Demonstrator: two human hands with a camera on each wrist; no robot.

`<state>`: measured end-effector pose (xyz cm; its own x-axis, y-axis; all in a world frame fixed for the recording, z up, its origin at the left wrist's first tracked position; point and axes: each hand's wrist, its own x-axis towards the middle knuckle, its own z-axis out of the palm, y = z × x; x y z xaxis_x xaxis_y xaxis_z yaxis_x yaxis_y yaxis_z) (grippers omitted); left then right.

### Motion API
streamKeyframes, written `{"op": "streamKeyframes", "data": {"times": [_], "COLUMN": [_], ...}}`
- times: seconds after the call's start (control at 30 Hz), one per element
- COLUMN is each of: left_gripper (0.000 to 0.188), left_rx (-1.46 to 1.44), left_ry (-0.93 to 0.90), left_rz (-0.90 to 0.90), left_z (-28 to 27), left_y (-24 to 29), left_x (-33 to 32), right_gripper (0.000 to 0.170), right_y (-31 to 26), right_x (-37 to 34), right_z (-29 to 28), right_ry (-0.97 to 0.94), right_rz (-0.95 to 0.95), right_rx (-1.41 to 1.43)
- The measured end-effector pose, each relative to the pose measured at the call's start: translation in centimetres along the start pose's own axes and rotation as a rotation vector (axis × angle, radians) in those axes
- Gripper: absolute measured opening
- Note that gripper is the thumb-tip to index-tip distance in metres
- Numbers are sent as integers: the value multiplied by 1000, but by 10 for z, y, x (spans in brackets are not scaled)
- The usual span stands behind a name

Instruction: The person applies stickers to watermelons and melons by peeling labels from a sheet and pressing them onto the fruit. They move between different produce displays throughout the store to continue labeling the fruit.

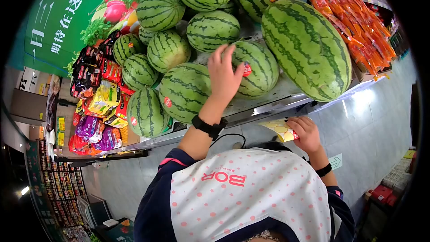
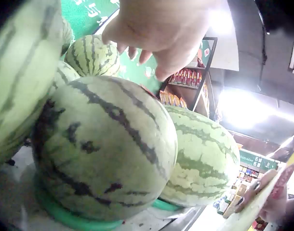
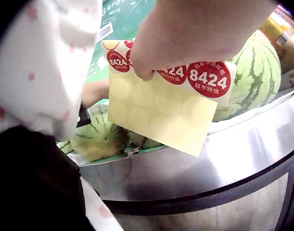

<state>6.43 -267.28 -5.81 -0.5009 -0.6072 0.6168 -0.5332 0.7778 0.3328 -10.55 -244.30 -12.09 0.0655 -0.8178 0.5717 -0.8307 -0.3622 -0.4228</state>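
In the head view my left hand point(image 1: 224, 74) lies over the left side of a striped watermelon point(image 1: 260, 74), its thumb beside a round red sticker point(image 1: 247, 69). The left wrist view has this hand point(image 2: 159, 36) above a watermelon point(image 2: 106, 149), fingers loosely bent and nothing seen in them; contact is unclear. My right hand point(image 1: 305, 134) pinches a yellowish sticker sheet point(image 1: 280, 130) over the floor. Red round "8424" stickers point(image 3: 208, 80) line the top of the sheet point(image 3: 161, 106) in the right wrist view, below the right hand point(image 3: 185, 43); the lower part is bare backing.
More watermelons point(image 1: 186, 92) crowd the metal-edged stand point(image 1: 268, 107), with a large long one point(image 1: 309, 49) at the right. Orange packets point(image 1: 354, 27) lie beyond it. Colourful bags point(image 1: 105, 103) fill the left end. A green sign point(image 1: 58, 22) stands behind.
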Motion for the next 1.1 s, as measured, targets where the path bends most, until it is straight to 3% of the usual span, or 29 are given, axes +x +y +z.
{"op": "streamKeyframes", "data": {"times": [0.03,0.1,0.17,0.23,0.27,0.3,0.43,0.63,0.67,0.73,0.77,0.83,0.87,0.93,0.97,1.0,1.03,1.07,1.1], "left_gripper": [49,51,54,53,54,54,55,50,49,53,53,44,44,29,29,21,13,16,16], "left_rx": [-2,10,106,329,378,375,289,-96,-152,-407,-404,-861,-859,-373,-372,-466,-558,-564,-569], "left_ry": [1,148,102,-398,-278,-270,-231,15,24,-255,-252,-522,-517,-536,-528,-387,-249,-255,-266], "left_rz": [4,178,149,60,37,43,59,57,122,186,188,-92,-95,-95,-99,-189,-274,-288,-280], "left_z": [-2,-6,9,34,40,41,39,21,16,0,-6,-12,-14,-18,-20,-22,-23,-26,-29], "left_y": [6,23,31,28,24,23,21,31,35,45,55,70,68,61,58,56,54,43,36], "left_x": [10,30,35,30,29,30,28,17,11,-2,-10,-26,-30,-36,-39,-42,-45,-52,-58], "right_gripper": [35,35,35,36,37,37,42,44,42,34,34,32,34,36,37,43,45,48,49], "right_y": [4,12,23,29,30,32,35,37,37,33,28,19,17,13,12,12,20,32,43], "right_x": [-2,-6,-9,-10,-11,-10,-10,0,3,16,26,47,55,70,77,86,95,103,110], "right_z": [-5,-12,-18,-21,-23,-24,-30,-36,-37,-40,-44,-48,-50,-51,-54,-66,-78,-90,-102], "right_ry": [-2,-12,-20,-65,-77,-73,-112,-89,-62,7,9,51,8,-38,-80,-90,29,151,250], "right_rz": [-2,-1,-3,-20,-35,-38,-69,-87,-6,138,134,336,386,320,260,112,11,-84,51], "right_rx": [10,1,-16,2,-1,-10,32,100,152,313,312,444,495,489,481,261,110,-44,-120]}}
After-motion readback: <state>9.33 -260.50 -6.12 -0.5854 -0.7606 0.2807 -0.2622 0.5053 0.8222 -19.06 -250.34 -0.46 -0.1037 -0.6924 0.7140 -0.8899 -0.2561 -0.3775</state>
